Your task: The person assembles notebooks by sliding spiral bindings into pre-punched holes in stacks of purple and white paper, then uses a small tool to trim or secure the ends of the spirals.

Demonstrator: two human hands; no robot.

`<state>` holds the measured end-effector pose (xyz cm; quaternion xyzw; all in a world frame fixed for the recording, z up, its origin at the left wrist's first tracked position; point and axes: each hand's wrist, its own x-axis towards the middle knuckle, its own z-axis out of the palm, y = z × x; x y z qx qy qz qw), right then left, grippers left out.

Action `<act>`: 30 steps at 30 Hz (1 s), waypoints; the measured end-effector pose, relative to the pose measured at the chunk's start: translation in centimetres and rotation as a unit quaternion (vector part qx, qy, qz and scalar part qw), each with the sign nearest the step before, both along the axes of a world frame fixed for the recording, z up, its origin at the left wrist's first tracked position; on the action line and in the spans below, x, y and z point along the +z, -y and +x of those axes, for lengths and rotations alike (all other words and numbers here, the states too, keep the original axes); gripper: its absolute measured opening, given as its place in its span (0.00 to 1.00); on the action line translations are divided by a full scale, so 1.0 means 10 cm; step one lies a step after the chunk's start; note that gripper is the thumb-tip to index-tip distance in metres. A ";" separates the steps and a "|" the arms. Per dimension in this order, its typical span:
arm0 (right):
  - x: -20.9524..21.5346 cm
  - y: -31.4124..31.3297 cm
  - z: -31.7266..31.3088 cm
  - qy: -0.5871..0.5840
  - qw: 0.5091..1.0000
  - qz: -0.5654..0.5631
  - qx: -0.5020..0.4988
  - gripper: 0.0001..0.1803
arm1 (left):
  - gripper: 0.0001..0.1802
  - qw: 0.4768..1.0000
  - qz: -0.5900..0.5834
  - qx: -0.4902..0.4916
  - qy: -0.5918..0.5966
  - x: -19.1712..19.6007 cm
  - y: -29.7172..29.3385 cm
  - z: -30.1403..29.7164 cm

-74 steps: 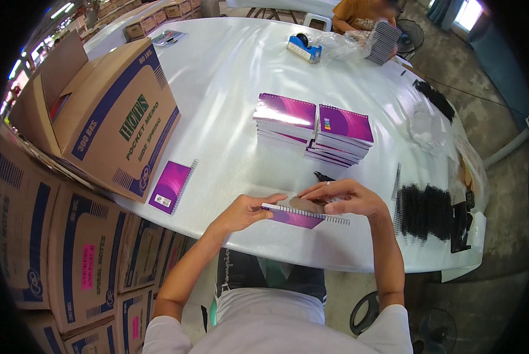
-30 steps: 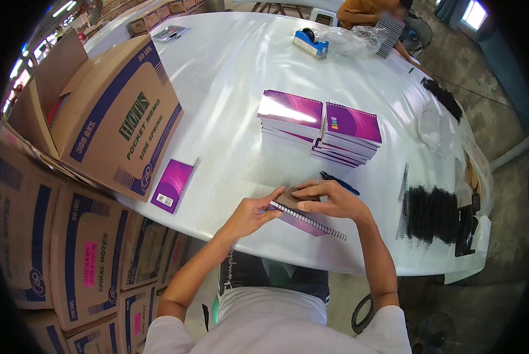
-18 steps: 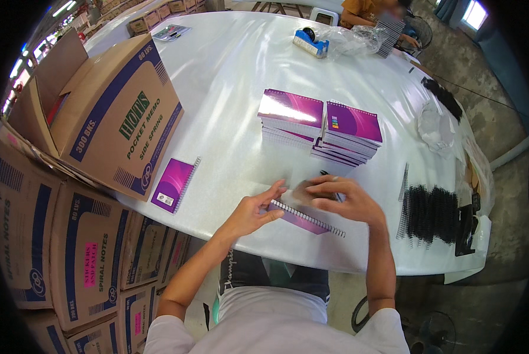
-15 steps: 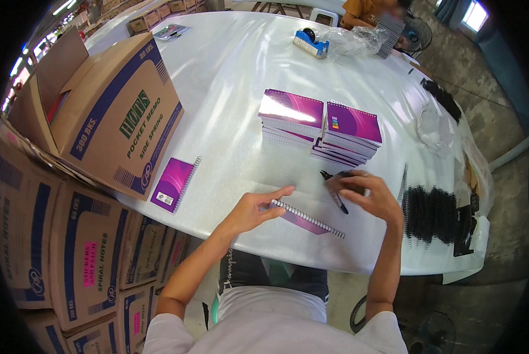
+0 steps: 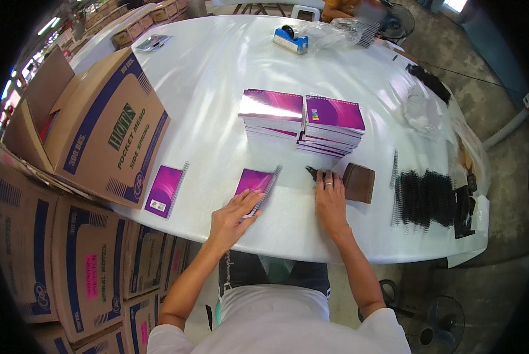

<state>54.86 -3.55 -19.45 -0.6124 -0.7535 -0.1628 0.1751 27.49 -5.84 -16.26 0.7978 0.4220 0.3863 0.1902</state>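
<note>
A small purple spiral notebook (image 5: 254,179) lies tilted on the white table in front of me, its coil along the right side. My left hand (image 5: 236,213) rests over its lower part with the fingers stretched out. My right hand (image 5: 330,200) is closed over black pliers (image 5: 311,171); only their dark tip shows beyond the fingers, and the handles are hidden. Right beside that hand lies a brown, flat rectangular piece (image 5: 359,183). Another purple notebook (image 5: 166,190) lies to the left, with a white label at its lower corner.
Two stacks of purple notebooks (image 5: 271,106) stand beyond my hands. Black plastic coils (image 5: 425,200) lie at the right, by a black holder (image 5: 464,212). An open carton (image 5: 120,130) stands at the left; a blue tape dispenser (image 5: 290,40) is far back. Another person (image 5: 341,9) sits across the table.
The notebook has gone from being held up in my left hand to lying on the table. My right hand has let go of the brown piece and moved left onto the pliers.
</note>
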 end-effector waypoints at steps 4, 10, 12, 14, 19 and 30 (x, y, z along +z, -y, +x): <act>0.20 0.08 0.02 -0.059 0.987 -0.022 0.145 0.27 | 0.27 0.996 -0.041 0.079 0.022 0.03 0.11 0.09; 0.62 0.53 -0.44 -0.263 0.931 -0.068 0.244 0.25 | 0.27 0.993 -0.022 0.112 -0.007 -0.01 0.09 0.15; 0.77 0.66 -0.62 -0.290 0.914 -0.071 0.276 0.23 | 0.27 0.993 -0.019 0.117 -0.009 0.01 0.10 0.15; 0.84 0.69 -0.69 -0.287 0.917 -0.092 0.261 0.22 | 0.27 0.992 0.001 0.124 -0.027 0.01 0.10 0.16; 0.86 0.66 -0.71 -0.259 0.924 -0.109 0.258 0.22 | 0.30 0.990 0.031 0.129 -0.046 0.06 0.10 0.17; 1.07 0.36 -0.64 -0.570 0.576 -0.551 0.198 0.14 | 0.33 0.986 0.047 0.129 -0.092 0.22 0.20 -0.01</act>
